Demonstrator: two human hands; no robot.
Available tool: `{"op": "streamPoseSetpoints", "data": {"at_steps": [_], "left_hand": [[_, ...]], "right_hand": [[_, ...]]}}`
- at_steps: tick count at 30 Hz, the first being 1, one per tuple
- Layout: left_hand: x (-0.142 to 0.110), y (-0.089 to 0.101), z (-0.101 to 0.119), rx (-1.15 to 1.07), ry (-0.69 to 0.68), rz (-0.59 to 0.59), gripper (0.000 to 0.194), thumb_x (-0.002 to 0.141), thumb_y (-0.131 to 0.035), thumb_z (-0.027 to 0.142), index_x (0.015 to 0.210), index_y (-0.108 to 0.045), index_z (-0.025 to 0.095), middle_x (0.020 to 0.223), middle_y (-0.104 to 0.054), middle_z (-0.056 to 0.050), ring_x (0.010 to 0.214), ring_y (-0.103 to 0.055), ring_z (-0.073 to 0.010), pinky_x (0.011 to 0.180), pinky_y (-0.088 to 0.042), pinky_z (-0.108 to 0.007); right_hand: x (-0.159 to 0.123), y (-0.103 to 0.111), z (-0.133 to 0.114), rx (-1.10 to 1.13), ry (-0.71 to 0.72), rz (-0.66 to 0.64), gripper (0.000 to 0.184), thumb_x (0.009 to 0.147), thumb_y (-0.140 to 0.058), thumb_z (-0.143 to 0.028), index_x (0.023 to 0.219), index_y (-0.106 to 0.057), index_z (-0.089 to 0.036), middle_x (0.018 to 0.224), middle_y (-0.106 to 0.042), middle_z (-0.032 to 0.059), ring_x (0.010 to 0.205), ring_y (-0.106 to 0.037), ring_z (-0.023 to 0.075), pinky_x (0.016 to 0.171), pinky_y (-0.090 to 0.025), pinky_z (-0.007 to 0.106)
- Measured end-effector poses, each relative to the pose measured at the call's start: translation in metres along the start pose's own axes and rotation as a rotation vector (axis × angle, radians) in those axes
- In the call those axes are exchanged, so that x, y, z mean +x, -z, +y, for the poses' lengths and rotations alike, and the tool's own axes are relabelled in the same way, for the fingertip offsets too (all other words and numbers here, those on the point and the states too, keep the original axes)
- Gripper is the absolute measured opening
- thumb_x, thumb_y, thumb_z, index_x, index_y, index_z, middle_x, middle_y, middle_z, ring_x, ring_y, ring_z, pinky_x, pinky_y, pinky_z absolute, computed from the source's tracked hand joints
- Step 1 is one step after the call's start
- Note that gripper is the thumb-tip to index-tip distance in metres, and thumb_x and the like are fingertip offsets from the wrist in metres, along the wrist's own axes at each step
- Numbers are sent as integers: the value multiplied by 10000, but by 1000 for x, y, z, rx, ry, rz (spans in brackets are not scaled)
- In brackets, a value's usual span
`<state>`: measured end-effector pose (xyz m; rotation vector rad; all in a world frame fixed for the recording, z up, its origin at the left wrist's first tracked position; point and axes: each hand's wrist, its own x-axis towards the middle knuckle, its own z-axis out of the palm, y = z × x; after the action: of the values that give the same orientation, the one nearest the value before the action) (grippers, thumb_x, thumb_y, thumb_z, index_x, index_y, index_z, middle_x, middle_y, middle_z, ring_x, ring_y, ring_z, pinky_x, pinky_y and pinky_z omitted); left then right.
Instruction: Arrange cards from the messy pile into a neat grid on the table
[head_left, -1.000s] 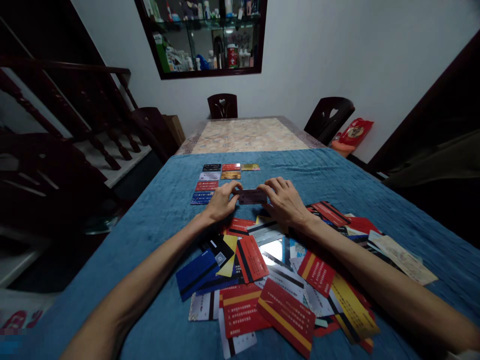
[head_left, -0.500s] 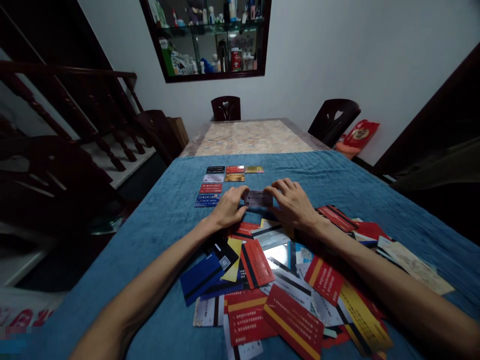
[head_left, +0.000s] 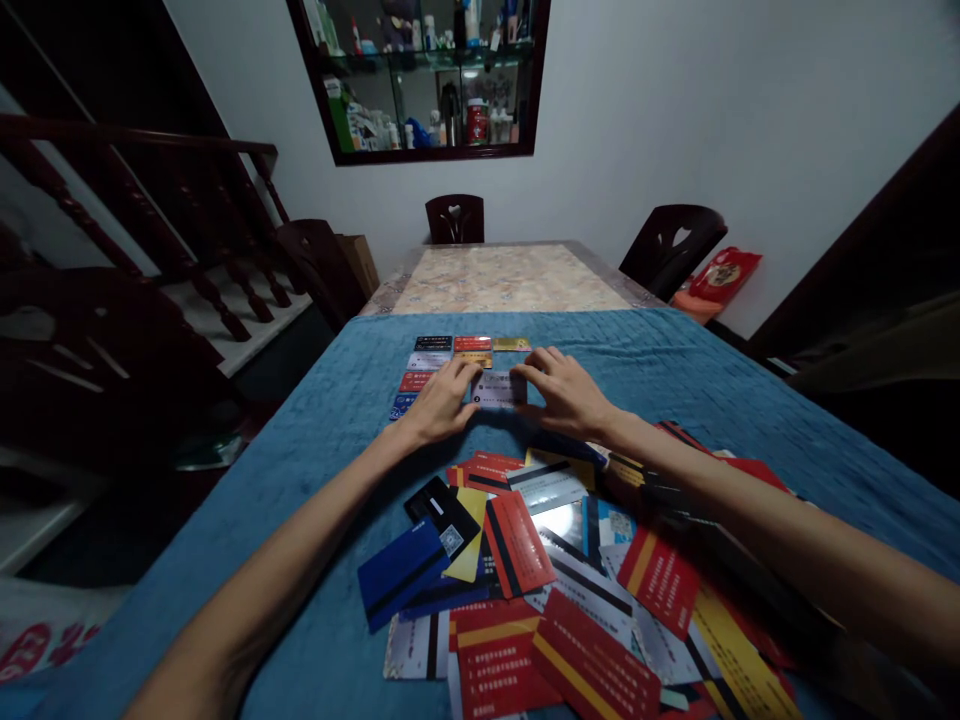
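A silver card (head_left: 499,390) with dark print is held by its two short ends just above the blue cloth. My left hand (head_left: 441,402) pinches its left end, and my right hand (head_left: 564,393) grips the right end. Beyond and left of it lie cards in rows: a black card (head_left: 433,343), a red card (head_left: 472,343), a gold card (head_left: 511,344), another silver card (head_left: 429,360) and a blue card (head_left: 401,406), partly covered by my left hand. Nearer me spreads a loose pile of cards, among them a red card (head_left: 519,545) and a blue card (head_left: 401,573).
The blue cloth (head_left: 300,440) covers the near part of a long table (head_left: 517,275). Dark chairs (head_left: 455,218) stand around it. To the left runs a wooden stair railing (head_left: 150,140); a red bag (head_left: 724,275) sits at the far right.
Both hands have carried the silver card slightly left and away from me, toward the laid-out rows. Its printed face now shows more clearly. The view has shifted a little.
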<state>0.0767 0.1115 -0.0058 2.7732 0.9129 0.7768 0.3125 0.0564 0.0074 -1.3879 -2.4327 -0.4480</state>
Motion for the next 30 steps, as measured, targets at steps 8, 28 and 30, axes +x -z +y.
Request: {"op": "streamPoseSetpoints", "data": {"at_steps": [8,28,30], "left_hand": [[9,26,-46,128,24,-74,460,784,-641,175,1237,-572,146,1229,-579,-152,1125,-542,-311,1004,-470,-489],[31,43,-146,186,187,-181,300,679,-656,251,960,-699,153,982,-704,-82,958,-628,-278,900,-506,-376],[32,41,-151,176,203,-194,271,669,-659,249,921,-705,159,952,-706,-74,931,-634,-275,886,-507,-370]], "right_hand": [[54,-17,0,76,-10,-67,508,841,-675,-431,1272,-602,-170,1185,-555,151,1033,-466,283,791,-383,356],[153,-72,-7,194,-127,-255,461,852,-660,-400,1281,-651,-231,1308,-588,144,1165,-474,342,850,-434,411],[158,-77,-8,185,-132,-266,454,852,-658,-413,1273,-659,-244,1301,-597,141,1170,-477,343,852,-438,412]]}}
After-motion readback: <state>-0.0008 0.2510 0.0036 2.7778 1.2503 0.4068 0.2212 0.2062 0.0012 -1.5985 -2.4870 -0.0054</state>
